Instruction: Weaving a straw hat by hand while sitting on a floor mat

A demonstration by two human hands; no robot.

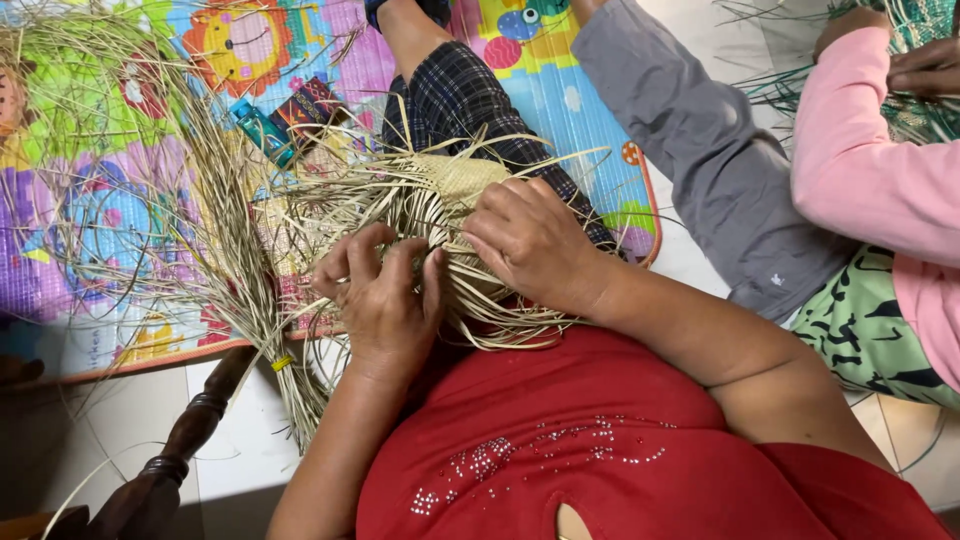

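Straw weave (455, 185) mid-frame, left hand (380, 300) fingers gripping strands, right hand (535, 245) fingers pressing weave, loose straw (150, 200) upper left

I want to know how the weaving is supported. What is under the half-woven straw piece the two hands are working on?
Under the woven straw piece shows a lap in dark checked cloth. The left hand and right hand cover its near edge, hiding whatever is beneath there.

Dry matt straw weaving (455, 190); glossy plastic mat (110, 150); dark turned wood leg (180, 440).
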